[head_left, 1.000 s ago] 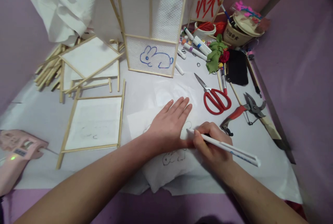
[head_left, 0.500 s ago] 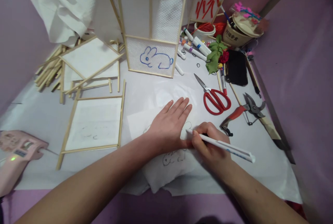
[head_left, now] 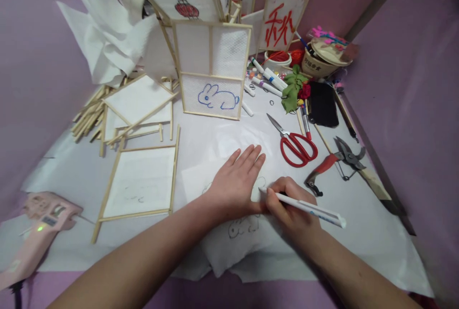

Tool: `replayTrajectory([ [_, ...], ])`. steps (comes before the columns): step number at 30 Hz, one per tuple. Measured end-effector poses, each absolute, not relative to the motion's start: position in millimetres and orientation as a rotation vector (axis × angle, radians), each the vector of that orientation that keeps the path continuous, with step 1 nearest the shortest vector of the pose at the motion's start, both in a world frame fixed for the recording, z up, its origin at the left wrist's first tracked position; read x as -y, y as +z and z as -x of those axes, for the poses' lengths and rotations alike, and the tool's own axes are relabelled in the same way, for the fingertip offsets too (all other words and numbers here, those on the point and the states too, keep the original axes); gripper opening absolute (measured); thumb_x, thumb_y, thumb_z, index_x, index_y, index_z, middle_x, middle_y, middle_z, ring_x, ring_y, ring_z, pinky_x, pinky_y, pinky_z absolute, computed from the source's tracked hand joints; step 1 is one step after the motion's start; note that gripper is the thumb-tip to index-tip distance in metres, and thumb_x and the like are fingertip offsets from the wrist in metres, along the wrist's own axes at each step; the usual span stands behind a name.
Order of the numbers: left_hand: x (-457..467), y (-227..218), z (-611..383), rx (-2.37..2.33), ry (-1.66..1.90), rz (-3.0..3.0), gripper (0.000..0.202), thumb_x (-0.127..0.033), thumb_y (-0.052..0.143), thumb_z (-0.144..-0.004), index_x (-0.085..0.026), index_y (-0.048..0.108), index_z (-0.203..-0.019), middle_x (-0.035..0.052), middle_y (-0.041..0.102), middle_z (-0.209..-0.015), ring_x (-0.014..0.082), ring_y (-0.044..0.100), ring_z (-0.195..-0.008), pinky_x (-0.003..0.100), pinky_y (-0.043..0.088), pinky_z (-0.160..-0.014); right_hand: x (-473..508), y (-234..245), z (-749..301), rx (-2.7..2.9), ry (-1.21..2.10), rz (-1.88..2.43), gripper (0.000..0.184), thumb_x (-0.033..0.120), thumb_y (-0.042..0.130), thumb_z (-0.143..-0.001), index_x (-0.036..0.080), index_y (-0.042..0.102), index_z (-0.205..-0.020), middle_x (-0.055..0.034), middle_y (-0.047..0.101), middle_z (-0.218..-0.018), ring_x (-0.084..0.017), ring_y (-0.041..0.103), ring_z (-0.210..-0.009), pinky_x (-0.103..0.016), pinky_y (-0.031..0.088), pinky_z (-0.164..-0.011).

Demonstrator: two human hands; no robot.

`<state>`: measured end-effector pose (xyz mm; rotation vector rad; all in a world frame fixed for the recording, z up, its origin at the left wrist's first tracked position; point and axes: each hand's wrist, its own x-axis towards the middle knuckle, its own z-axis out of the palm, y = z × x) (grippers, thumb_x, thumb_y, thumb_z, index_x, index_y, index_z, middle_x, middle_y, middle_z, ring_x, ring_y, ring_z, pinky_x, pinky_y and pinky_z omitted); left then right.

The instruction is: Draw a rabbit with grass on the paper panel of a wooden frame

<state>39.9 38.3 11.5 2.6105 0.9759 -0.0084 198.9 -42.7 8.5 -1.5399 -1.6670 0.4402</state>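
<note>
My left hand (head_left: pixel 234 180) lies flat on a thin white sheet of paper (head_left: pixel 195 180), its fingers stretched toward the back of the table. A white pen (head_left: pixel 308 208) is gripped in my right hand (head_left: pixel 292 204), its tip touching or just above the sheet beside my left thumb. Faint pencil-like lines show around the tip, partly covered by my left hand. Lower on the paper is a small drawn rabbit (head_left: pixel 242 227). A standing wooden frame (head_left: pixel 211 74) with white mesh panels carries a blue rabbit drawing (head_left: pixel 218 97).
Red-handled scissors (head_left: pixel 296 146) and pruning shears (head_left: pixel 332 160) lie to the right, near a black phone (head_left: pixel 322 104). On the left are a small wooden frame (head_left: pixel 143 180), a pink glue gun (head_left: pixel 46 227) and a pile of sticks (head_left: pixel 91 113). Several markers (head_left: pixel 267 86) lie behind.
The camera view has tilted up and shifted slightly, so more of the standing frames shows. My hands keep nearly the same pose, the pen tip still near the left thumb.
</note>
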Motion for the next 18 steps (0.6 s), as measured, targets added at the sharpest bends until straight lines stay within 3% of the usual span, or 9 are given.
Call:
replayTrajectory([
  [18,-39.9,13.3,-42.0,-0.981,-0.002,-2.596,0.106,-0.074,0.058,-0.084,-0.006,0.026,-0.158,0.0157,0.012,-0.169,0.028,0.007,-0.158,0.046,0.007,-0.129,41.3,9.0,-205.1,1.644,0.405,1.573,0.018,0.022,0.059,-0.093,0.022,0.052,-0.076,0.0048,0.06,-0.063,-0.01,0.055,-0.055,-0.023,0.043,-0.055],
])
